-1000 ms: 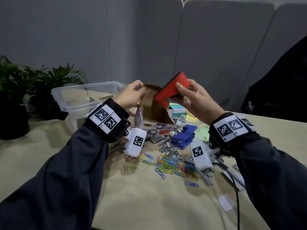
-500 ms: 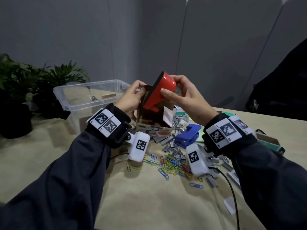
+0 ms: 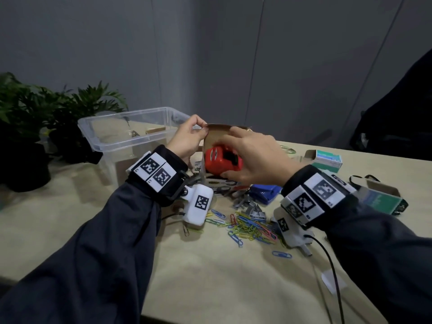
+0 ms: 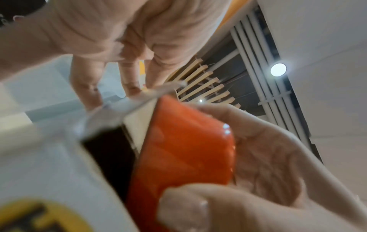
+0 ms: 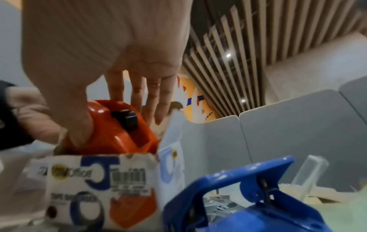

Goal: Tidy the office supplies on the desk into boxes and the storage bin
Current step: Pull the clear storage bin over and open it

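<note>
Half of the red tape dispenser (image 3: 223,163) sits inside its printed cardboard box (image 5: 103,186), its lower part hidden by the box walls, while the right hand (image 3: 253,155) clasps it, thumb curled on the near side and fingers reaching over the top. The left hand (image 3: 187,141) pinches the box's raised brown flap (image 3: 218,133), though the left wrist view blurs that grip. Below lie a blue hole punch (image 5: 248,196), partly covered by the right wrist, scattered paper clips (image 3: 250,226), and a clear storage bin (image 3: 131,127) on the desk (image 3: 222,277).
</note>
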A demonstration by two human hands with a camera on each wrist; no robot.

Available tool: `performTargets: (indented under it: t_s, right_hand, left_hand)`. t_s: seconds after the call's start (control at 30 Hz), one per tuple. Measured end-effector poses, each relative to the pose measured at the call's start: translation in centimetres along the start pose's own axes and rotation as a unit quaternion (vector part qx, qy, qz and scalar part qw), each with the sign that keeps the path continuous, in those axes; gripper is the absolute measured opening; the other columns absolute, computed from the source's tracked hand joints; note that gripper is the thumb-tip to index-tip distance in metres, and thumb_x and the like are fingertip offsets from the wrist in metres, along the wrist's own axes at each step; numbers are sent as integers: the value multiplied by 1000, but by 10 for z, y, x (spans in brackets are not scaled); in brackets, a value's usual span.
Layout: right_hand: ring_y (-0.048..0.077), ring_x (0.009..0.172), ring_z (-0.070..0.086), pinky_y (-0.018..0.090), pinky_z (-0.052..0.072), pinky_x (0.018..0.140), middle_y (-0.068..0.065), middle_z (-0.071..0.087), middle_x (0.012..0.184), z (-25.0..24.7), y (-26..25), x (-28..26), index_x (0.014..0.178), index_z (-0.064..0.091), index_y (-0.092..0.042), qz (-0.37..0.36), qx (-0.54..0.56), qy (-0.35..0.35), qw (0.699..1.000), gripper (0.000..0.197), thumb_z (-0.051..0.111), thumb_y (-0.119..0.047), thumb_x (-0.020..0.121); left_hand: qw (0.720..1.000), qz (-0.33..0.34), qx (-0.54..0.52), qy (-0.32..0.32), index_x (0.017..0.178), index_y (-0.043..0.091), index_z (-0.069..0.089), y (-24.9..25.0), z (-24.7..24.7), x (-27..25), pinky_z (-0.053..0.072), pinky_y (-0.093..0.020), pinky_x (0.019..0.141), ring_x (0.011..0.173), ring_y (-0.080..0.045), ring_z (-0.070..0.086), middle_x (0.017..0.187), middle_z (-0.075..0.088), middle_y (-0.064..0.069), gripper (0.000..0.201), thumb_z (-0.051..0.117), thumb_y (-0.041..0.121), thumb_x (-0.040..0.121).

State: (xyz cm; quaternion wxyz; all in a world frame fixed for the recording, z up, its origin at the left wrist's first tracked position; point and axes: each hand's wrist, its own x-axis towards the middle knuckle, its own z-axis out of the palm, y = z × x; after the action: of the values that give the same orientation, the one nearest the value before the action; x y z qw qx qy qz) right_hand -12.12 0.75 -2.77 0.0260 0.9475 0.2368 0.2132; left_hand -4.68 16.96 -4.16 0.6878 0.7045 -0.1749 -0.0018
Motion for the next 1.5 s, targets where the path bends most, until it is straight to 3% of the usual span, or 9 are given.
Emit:
performTargets:
  t_s: [0.17,0.33,0.47,0.8,0.93,1.03,1.2,1.33,1.5]
  right_hand:
    - [23,100,57,31,35,65,-1,53,115,0,-11,11,137,45,-29,10,-71,-59,996,65,68,-45,78]
    - [24,101,59,33,33,64,-1,59,117,-6,-21,21,123,45,-19,11,-124,-61,990,51,68,-36,81]
    - [26,102,60,33,33,64,0,58,116,-9,-24,25,120,52,-20,3,-121,-72,990,40,67,-27,84]
    - [26,101,57,34,35,64,4,51,115,3,-18,22,123,53,-14,28,-93,-79,992,43,68,-24,83]
    - [29,96,57,34,42,70,7,53,112,11,2,20,116,55,-10,88,3,-46,995,52,75,-35,74]
    - [25,94,55,32,43,75,6,52,109,16,15,20,115,53,-9,114,71,-30,990,57,80,-35,71]
    - [23,90,59,42,53,79,2,59,104,24,20,18,114,48,-17,99,158,29,982,63,85,-28,64]
    - [26,87,57,38,49,73,4,57,106,21,13,20,112,57,-15,78,73,15,994,53,82,-25,67]
    - [28,86,59,43,53,71,5,60,104,18,10,26,108,64,-12,82,63,12,995,44,81,-20,69]
  left_hand:
    - [999,28,16,17,82,16,44,-7,1,6,33,-12,32,44,-12,53,78,55,-8,21,44,10,102]
    - [998,28,54,25,81,19,44,-13,-5,13,30,-15,32,55,-19,48,79,54,-7,21,45,12,102]
    - [996,48,63,34,80,18,45,-15,-5,15,42,-26,53,62,-20,51,77,54,-11,24,45,6,101]
    - [998,-9,48,41,81,20,43,-15,-6,9,38,-20,39,64,-22,55,83,58,-9,21,48,20,101]
    - [974,-24,224,3,97,19,47,-10,-8,3,42,-26,56,72,-13,55,82,57,3,29,60,44,91]
    - [933,-32,356,-44,83,9,54,-8,-6,1,51,-35,69,73,-25,57,75,57,-4,40,59,48,91]
    - [958,-89,270,-48,65,9,52,-8,-8,0,51,-31,58,61,-23,58,64,58,-7,41,46,25,102]
    - [967,-94,231,-46,68,8,52,-8,-8,0,58,-43,67,61,-23,56,66,57,-7,34,50,21,100]
    - [981,-127,136,-58,73,5,50,-7,-7,-2,58,-41,59,57,-27,55,62,51,-8,29,47,13,100]
